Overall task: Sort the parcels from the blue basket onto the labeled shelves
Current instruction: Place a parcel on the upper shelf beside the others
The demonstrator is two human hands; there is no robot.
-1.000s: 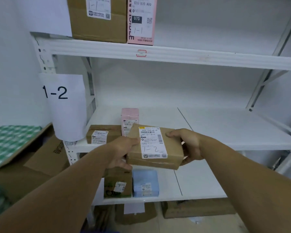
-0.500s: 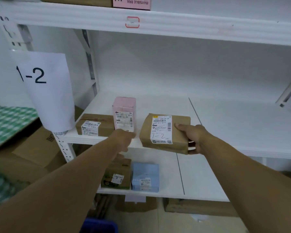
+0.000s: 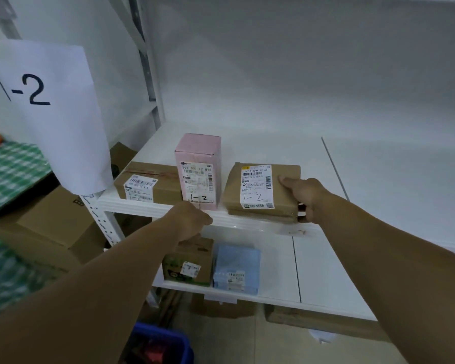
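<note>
A brown parcel (image 3: 284, 187) with a white label marked 1-2 lies at the front edge of the white middle shelf (image 3: 247, 219). My right hand (image 3: 304, 197) grips its right end, thumb on top and fingers underneath. My left hand (image 3: 192, 223) hangs in front of the shelf edge with loosely curled fingers and holds nothing. A paper sign reading 1-2 (image 3: 47, 111) hangs on the shelf's left post. The blue basket (image 3: 160, 345) shows at the bottom edge.
On the same shelf stand an upright pink box (image 3: 199, 169) marked 1-2 and a flat brown box (image 3: 149, 185) to its left. The lower shelf (image 3: 313, 271) holds a green-printed carton (image 3: 188, 264) and a light blue parcel (image 3: 235, 267). Cardboard boxes (image 3: 50, 227) sit at the left.
The brown parcel has moved forward and down onto the middle shelf's front edge beside the pink box. My left hand let go of it and dropped in front of the shelf edge.
</note>
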